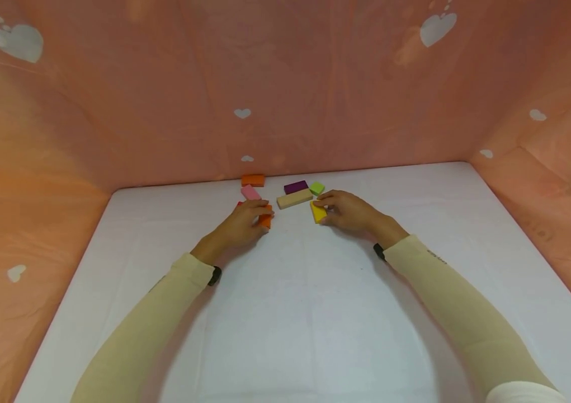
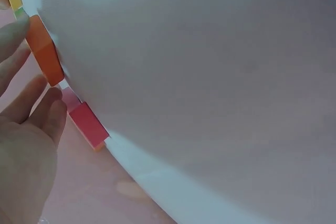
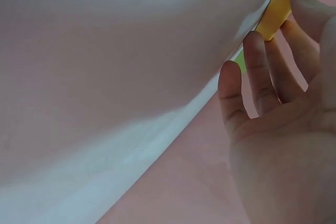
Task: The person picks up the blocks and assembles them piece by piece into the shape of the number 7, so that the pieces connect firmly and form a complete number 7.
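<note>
My left hand (image 1: 240, 225) pinches an orange block (image 1: 265, 220) between thumb and fingertips; the left wrist view shows the thumb at one end and the fingers at the other. A red block (image 2: 89, 124) lies close by those fingers, mostly hidden behind the hand in the head view. On the right, my right hand (image 1: 349, 212) holds a yellow block (image 1: 318, 213) between thumb and fingers. Just behind the two held blocks lies a plain wooden block (image 1: 294, 199). A green block (image 1: 317, 188) sits beyond the right fingertips, and a pink block (image 1: 250, 192) beyond the left.
A purple block (image 1: 296, 187) lies behind the wooden one. Another orange block (image 1: 252, 180) rests near the back edge of the white table (image 1: 285, 313). Orange-pink cloth with white hearts (image 1: 285, 84) rises behind the table and along both sides.
</note>
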The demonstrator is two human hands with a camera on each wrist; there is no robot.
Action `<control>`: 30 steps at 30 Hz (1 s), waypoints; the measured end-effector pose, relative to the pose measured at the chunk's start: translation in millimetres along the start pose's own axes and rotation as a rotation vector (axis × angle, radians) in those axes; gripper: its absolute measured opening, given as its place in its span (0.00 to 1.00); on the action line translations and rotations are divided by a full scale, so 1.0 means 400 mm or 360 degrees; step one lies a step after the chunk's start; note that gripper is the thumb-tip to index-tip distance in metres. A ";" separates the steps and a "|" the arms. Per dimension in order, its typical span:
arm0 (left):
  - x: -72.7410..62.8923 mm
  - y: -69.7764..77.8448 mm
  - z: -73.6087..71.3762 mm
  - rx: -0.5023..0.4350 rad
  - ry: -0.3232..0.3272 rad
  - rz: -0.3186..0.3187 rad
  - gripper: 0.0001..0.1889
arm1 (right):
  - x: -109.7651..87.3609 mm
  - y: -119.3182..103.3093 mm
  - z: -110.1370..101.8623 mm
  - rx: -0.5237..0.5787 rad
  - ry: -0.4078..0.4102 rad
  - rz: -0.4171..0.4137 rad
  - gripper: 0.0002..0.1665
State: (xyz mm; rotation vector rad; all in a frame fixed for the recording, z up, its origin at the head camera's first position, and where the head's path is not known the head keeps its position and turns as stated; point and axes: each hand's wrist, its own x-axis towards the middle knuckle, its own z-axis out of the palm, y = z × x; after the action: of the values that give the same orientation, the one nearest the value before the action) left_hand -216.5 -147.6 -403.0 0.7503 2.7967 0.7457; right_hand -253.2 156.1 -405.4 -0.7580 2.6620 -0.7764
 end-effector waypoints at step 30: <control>-0.051 0.020 0.011 -0.0074 -0.0013 -0.0105 0.32 | 0.001 0.006 0.000 0.0010 0.0020 0.0039 0.32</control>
State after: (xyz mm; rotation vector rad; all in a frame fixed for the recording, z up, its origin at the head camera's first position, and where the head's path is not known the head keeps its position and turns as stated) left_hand -194.4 -149.8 -402.3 0.6481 2.7715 0.7914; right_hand -254.4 157.6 -406.7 -0.7195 2.6735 -0.7854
